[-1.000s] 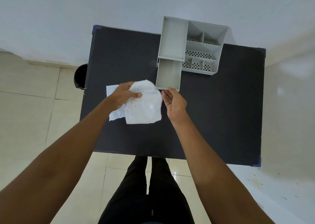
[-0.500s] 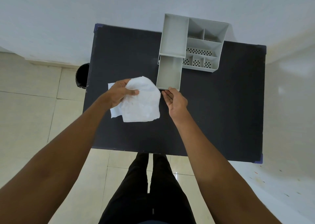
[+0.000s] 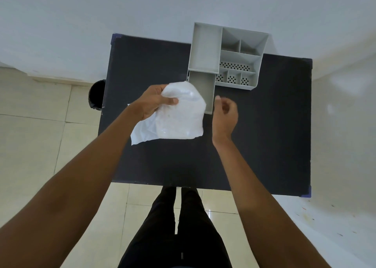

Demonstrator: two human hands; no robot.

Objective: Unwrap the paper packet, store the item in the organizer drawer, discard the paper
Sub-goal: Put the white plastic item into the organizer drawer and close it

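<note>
My left hand [image 3: 153, 103] grips a crumpled sheet of white paper [image 3: 179, 117] by its upper left part and holds it above the black table [image 3: 264, 135]. The paper hangs in front of the grey organizer's pulled-out drawer [image 3: 204, 88] and covers the drawer's left front corner. The grey organizer [image 3: 227, 56] stands at the table's back edge. My right hand [image 3: 224, 115] hovers just right of the drawer's front end, fingers loosely curled, holding nothing that I can see. What lies inside the drawer does not show.
A black bin [image 3: 97, 94] stands on the tiled floor at the table's left side. A white wall runs behind the table. My legs in black trousers [image 3: 177, 227] are at the table's near edge.
My left hand has lifted the paper up and to the right, over the drawer's corner. My right hand has left the drawer's front edge and moved right, curling its fingers.
</note>
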